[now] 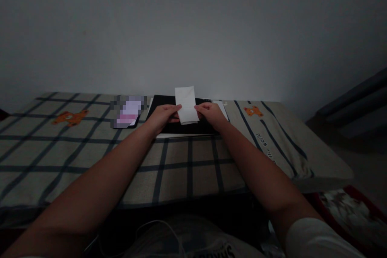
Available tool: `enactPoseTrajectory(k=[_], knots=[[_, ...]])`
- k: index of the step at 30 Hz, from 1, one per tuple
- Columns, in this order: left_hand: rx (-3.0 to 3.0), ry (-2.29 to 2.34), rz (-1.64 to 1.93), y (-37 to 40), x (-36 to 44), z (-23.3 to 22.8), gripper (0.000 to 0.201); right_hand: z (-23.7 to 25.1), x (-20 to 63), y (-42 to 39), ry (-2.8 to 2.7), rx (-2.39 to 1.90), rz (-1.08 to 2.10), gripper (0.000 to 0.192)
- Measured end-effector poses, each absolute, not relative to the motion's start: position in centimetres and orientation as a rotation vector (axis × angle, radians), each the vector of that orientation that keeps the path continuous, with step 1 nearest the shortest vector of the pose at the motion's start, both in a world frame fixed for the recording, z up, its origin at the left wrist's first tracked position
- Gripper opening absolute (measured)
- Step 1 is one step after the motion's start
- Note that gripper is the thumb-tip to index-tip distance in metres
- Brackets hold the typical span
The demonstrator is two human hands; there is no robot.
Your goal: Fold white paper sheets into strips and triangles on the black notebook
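Near the centre of the frame, 2 bare hands hold 1 small white folded sheet of paper point(186, 104) upright between them. The left hand point(163, 116) pinches the paper's left edge with thumb and fingers closed on it; the right hand point(211, 114) grips the right edge the same way. The paper stands just above a flat black rectangular board point(160, 105), which lies on a beige tablecloth with dark blue check lines and orange bear prints point(90, 157). Left of the board, touching the cloth, lies a blurred pale purple object point(128, 111). A plain grey wall point(193, 28) fills the upper half of the frame.
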State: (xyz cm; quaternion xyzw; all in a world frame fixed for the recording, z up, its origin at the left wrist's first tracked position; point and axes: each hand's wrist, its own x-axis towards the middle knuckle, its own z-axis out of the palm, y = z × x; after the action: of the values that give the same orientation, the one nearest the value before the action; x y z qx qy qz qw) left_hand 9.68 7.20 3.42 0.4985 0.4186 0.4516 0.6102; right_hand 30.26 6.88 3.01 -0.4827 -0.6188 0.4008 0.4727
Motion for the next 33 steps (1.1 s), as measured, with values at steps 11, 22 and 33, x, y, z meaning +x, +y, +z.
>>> enactPoseTrajectory(k=[11,22,33], knots=[[1.215,1.045,1.112,6.98,9.73,3.57,0.023,2.66,30.13,7.13,-1.444,-1.083,1.155,0.022],[1.176,1.016,1.076,7.24,9.77,3.52,0.027,2.49,30.34,7.30,-1.417,-1.137,1.136,0.019],[1.230,0.970,1.002,7.14,9.70,3.09,0.029,2.82,30.09,7.09,-1.394,-1.094,1.167,0.016]])
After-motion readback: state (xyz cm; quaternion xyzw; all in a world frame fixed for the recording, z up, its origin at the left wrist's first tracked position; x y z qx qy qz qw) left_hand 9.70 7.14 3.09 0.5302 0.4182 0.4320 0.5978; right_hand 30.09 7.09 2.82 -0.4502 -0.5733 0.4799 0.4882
